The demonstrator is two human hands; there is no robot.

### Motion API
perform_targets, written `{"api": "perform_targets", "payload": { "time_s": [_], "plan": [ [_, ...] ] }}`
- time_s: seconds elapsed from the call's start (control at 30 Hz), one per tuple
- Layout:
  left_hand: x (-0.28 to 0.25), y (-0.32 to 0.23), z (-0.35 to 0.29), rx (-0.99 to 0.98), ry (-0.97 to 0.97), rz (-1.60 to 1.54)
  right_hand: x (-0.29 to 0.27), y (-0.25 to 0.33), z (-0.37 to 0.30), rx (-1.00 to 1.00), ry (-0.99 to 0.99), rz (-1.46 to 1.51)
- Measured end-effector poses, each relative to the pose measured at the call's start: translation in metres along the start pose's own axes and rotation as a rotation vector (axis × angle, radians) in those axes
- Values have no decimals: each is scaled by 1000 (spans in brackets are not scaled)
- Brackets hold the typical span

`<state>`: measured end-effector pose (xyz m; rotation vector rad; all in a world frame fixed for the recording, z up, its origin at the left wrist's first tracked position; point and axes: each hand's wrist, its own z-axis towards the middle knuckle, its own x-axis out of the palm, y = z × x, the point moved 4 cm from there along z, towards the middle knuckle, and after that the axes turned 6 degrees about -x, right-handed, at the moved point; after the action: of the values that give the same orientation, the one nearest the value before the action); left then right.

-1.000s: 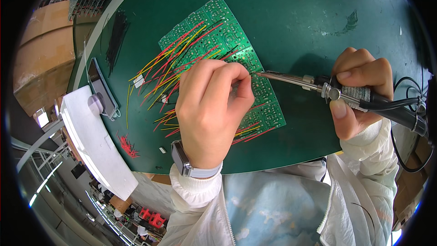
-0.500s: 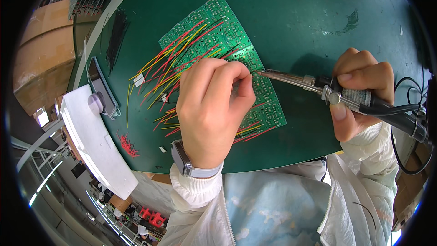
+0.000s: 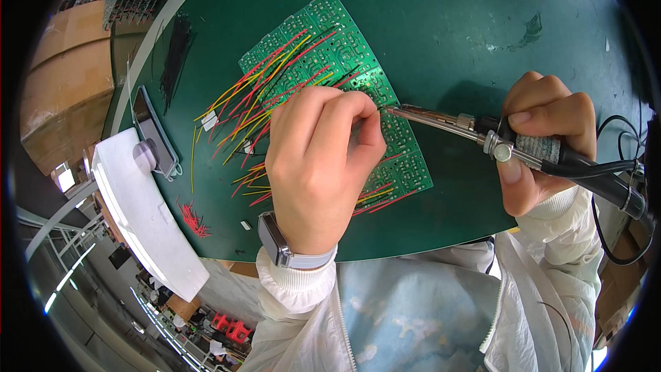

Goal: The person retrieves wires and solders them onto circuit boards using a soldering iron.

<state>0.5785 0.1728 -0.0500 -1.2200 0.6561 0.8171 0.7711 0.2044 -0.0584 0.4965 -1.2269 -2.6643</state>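
A green circuit board panel lies tilted on the table, with red, yellow and black wires sticking out from it to the left. My right hand is closed around a soldering iron, whose tip meets the board near its right edge. Over the middle of the board, my left hand has thumb and forefinger pinched close to that tip. What the pinch holds is hidden behind the fingers; a thin wire is possible but I cannot make it out.
A bundle of black wires and a pile of short red wires lie on the green table. A phone leans by a white foam block at the left edge. A black cable hangs from the iron at right.
Both hands stay almost in place, with the iron's tip still at the board near my left fingertips. The board has shifted very slightly.
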Motion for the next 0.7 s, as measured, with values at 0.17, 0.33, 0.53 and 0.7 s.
{"api": "perform_targets", "payload": {
  "time_s": [0.17,0.33,0.53,0.7],
  "plan": [
    [0,0,0,-6,9,2,0,0,-1,-2,-11,-2],
    [0,-1,0,4,6,14,2,1,-2,-24,-9,-2],
    [-1,-2,0,7,9,23,1,3,-1,-39,9,-23],
    [0,-1,0,6,6,24,1,2,-2,-32,10,-8]
  ]
}}
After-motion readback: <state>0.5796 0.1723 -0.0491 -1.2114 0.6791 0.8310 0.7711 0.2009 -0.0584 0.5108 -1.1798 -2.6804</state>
